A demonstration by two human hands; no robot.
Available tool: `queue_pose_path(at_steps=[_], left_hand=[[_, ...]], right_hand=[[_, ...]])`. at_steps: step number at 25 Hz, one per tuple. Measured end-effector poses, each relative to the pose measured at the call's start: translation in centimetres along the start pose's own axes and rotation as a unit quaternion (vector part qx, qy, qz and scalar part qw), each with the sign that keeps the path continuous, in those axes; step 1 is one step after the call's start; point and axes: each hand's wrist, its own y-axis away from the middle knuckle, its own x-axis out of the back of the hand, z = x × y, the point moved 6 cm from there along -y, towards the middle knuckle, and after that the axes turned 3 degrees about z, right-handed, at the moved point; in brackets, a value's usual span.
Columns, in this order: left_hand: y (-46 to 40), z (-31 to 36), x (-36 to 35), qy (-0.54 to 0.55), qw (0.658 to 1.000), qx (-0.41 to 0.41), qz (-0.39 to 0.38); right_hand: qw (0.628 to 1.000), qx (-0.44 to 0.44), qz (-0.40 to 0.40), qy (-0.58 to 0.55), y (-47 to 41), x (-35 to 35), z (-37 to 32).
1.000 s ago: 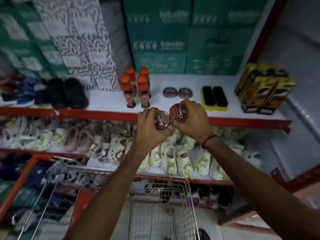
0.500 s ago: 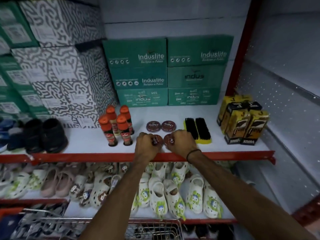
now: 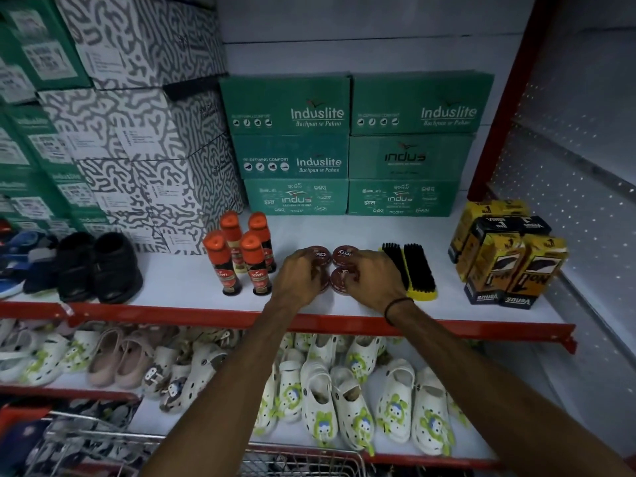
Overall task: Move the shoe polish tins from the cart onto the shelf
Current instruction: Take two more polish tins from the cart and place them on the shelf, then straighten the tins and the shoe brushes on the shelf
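Note:
Four round dark-red shoe polish tins sit in a tight square on the white shelf (image 3: 172,282). The back left tin (image 3: 319,253) and the back right tin (image 3: 345,254) show their lids. My left hand (image 3: 298,276) grips the front left tin (image 3: 323,282), which it mostly covers. My right hand (image 3: 373,277) holds the front right tin (image 3: 340,277), with its fingertips touching the back right tin. Both front tins rest on the shelf surface. The wire cart (image 3: 303,457) shows only its rim at the bottom.
Several orange-capped polish bottles (image 3: 237,256) stand just left of the tins, and two black brushes (image 3: 411,268) lie just to the right. Yellow-black boxes (image 3: 506,256) stand far right. Green shoe boxes (image 3: 351,146) are stacked behind. Black shoes (image 3: 99,266) sit at the left, white clogs (image 3: 344,390) on the shelf below.
Both hands carried a tin up from above the cart and set them on the shelf in front of the two back tins, then slid them further in.

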Motion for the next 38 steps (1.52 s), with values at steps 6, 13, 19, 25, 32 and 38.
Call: queue_pose_path(at_steps=[6, 13, 19, 25, 32, 38], left_hand=[[-1.9, -0.7, -1.3, -0.073, 0.996, 0.018, -0.055], [-2.2, -1.2, -1.9, -0.096, 0.994, 0.018, -0.048], [-2.4, -1.4, -2.1, -0.097, 0.993, 0.022, -0.056], [-2.3, -1.4, -2.2, -0.098, 0.993, 0.035, -0.062], [-2.1, -0.2, -1.6, -0.093, 0.995, 0.017, -0.025], [-2.2, 5.2, -4.5, -0.075, 0.995, -0.056, -0.019]], right_hand=[[0.979, -0.006, -0.184, 0.083, -2.3, -2.1, 1.4], [0.984, -0.002, -0.167, 0.059, -2.1, -2.0, 2.1], [0.982, 0.001, -0.173, 0.076, -2.4, -2.3, 2.5], [0.982, 0.005, -0.172, 0.076, -2.8, -2.8, 2.9], [0.989, -0.016, -0.147, 0.023, -2.5, -1.6, 2.8], [0.993, -0.08, -0.068, -0.054, -1.2, 3.8, 7.1]])
